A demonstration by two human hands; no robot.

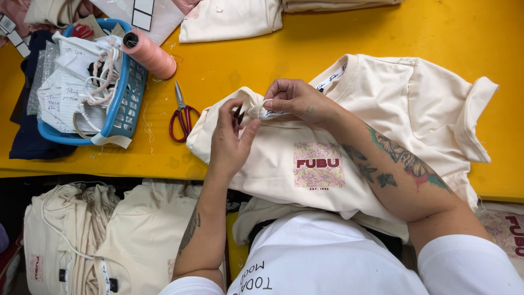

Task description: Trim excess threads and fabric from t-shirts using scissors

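Your right hand [295,101] pinched a narrow white label strip [271,114] between thumb and fingertips, closed on it where it met a fold of the cream T-shirt [382,109]. Your left hand [229,139] met it from the other side, its fingers bunched on the same fold and its thumb stretched up toward the label's end; something small and dark showed between those fingers, too hidden to identify. The two hands almost touched.

Under and around the grip, the T-shirt lay spread across the yellow table [262,60], its neckline just beyond your right hand and one short sleeve far out to the right of it. A square pink-and-dark-red print [319,165] sat on the cloth just below the grip, nearer your body.

Just left of your left hand, red-handled scissors [182,114] lay flat on the table, blades pointing away from you. Farther left and away, a spool of peach thread [148,54] lay tilted against the rim of a blue plastic basket [128,104] filled with papers, cords and tags. Well beyond the grip, at the table's far edge, another folded cream garment [229,19] rested. Nearer you than the table edge, below your left forearm, stacked cream shirts [109,235] sat in piles.
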